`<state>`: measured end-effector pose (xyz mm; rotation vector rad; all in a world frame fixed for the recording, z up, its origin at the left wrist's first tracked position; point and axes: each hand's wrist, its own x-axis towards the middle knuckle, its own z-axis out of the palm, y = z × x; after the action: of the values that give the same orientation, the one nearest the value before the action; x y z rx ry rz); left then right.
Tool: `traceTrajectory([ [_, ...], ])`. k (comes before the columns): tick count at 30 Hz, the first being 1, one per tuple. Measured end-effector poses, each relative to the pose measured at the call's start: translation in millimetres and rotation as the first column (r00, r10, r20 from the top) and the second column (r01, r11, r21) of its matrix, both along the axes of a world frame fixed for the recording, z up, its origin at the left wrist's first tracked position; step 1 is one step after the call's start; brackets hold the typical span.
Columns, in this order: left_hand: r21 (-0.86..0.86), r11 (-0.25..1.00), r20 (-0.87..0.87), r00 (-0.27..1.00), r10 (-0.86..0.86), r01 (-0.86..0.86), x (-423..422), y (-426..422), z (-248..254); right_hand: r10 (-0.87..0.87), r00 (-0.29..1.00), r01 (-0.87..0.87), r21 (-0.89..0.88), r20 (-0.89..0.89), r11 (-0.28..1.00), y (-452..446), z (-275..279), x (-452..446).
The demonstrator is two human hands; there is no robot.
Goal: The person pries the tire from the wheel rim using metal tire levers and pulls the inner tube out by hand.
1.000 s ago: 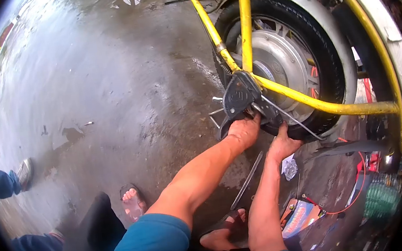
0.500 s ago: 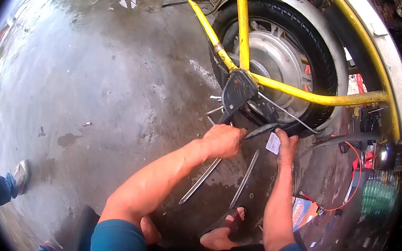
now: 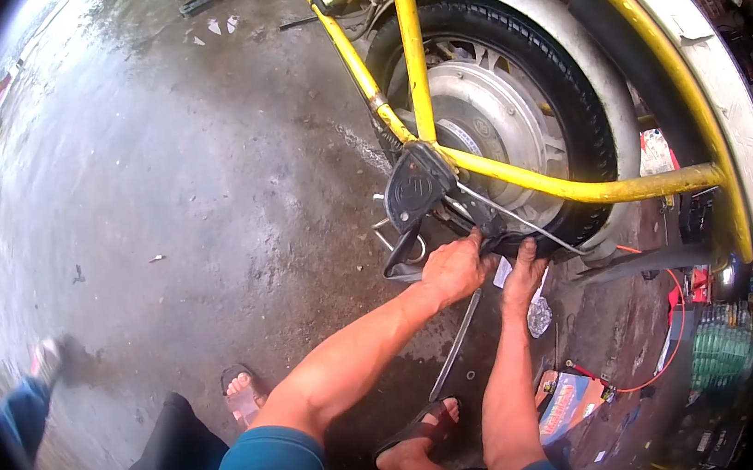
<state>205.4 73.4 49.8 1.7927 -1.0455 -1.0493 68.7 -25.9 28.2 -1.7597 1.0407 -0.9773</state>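
Black rubber, looking like a flat strip or tube (image 3: 402, 267), hangs in a loop below the black plastic cover (image 3: 415, 186). My left hand (image 3: 458, 269) pinches this rubber at the lower edge of the tire (image 3: 575, 87). Just to its right, my right hand (image 3: 522, 276) is closed on the rubber edge at the tire's bottom, thumb up; whether that edge is tire or tube is unclear. The wheel has a silver hub (image 3: 483, 111) and sits behind a yellow frame (image 3: 575, 183). A thin metal rod slants beside my hands.
A metal lever (image 3: 456, 347) lies on the wet floor (image 3: 174, 165) between my arms. To the right are a colourful box (image 3: 567, 402), a red cable (image 3: 680, 330) and a green bundle (image 3: 720, 352). Another person's leg (image 3: 27, 409) is at the far left.
My left hand pulled down and left with the black rubber, then went back up to the tire's edge. My right hand stayed close by. The view shifted slightly, and the other person's foot moved down.
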Motion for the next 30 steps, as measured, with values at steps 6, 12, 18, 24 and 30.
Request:
traceTrajectory([
  [6,-0.28,0.956,0.207,0.967,0.151,-0.09,6.9,8.0,-25.8,-0.139,0.988,0.144,-0.063,0.073,0.988,16.5,0.1,24.3],
  [12,-0.317,0.844,0.112,0.867,0.486,-0.432,6.4,61.5,-79.8,-0.199,0.977,0.206,-0.094,0.073,0.974,21.7,1.6,27.0],
  [18,-0.179,0.685,0.115,0.676,0.728,-0.707,4.3,30.2,-77.5,-0.443,0.894,0.434,-0.111,-0.069,0.894,35.3,-11.5,41.4],
  [24,0.111,0.815,-0.595,0.619,0.513,-0.569,21.6,31.6,-90.8,-0.354,0.927,0.373,0.225,-0.121,0.9,78.6,-89.9,42.2],
  [30,-0.074,0.758,-0.511,0.677,0.529,-0.648,89.9,28.3,-84.6,-0.375,0.905,0.42,0.287,-0.2,0.861,55.5,-96.0,14.1],
])
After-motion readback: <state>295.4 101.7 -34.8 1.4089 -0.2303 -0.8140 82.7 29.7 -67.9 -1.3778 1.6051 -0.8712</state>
